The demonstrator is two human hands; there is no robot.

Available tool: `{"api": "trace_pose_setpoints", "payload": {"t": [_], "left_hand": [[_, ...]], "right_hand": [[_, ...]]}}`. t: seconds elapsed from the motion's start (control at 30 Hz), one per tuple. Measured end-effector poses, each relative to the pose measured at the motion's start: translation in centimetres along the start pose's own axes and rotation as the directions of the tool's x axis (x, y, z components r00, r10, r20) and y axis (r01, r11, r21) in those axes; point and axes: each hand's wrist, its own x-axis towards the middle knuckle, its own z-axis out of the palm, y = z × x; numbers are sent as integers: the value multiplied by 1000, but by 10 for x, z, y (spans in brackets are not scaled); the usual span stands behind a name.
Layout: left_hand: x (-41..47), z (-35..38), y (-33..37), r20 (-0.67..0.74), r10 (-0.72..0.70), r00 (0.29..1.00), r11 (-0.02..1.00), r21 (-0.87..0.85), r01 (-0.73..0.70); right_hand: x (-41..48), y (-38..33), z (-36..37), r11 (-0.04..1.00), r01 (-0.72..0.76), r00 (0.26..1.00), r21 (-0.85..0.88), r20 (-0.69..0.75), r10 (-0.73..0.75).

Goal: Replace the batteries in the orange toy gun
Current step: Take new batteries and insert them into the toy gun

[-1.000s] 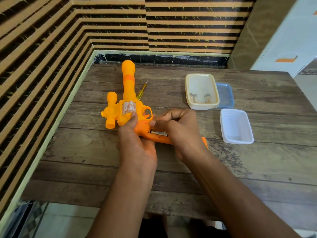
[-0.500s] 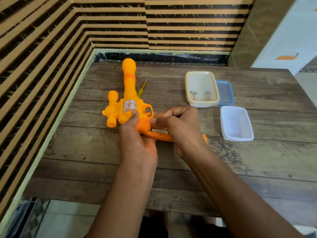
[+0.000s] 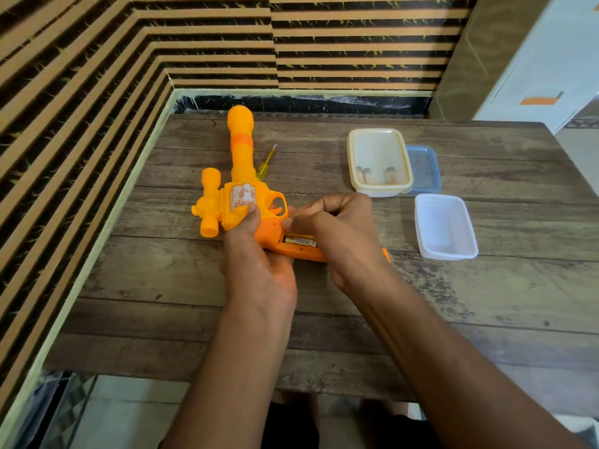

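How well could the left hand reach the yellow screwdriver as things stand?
Probably not freely. The left hand grips the toy gun, and the screwdriver lies beyond the gun, partly hidden by it; the hand must let go first.

The toy gun (image 3: 240, 163) lies flat on the table (image 3: 162, 286), barrel pointing away from me toward the back wall, grip running toward me and to the right. My left hand (image 3: 259, 267) holds it from the near side, and my right hand (image 3: 340, 231) curls over the grip, right of the cells (image 3: 299, 241) lying in the grip's open compartment. The screwdriver (image 3: 265, 163) lies just right of the barrel. Well to the right stands a far tub (image 3: 379, 190) with two batteries (image 3: 364, 174) inside, a lid (image 3: 424, 170) against its right side, and a near tub (image 3: 447, 254) closer to me
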Motion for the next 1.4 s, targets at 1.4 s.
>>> {"api": "trace_pose_setpoints", "payload": {"t": [1.4], "left_hand": [[-10,8,5,2,33,999,998,-58,-33]], "right_hand": [[-9,-16,-53,870,272,960,-411,48,-277]]}}
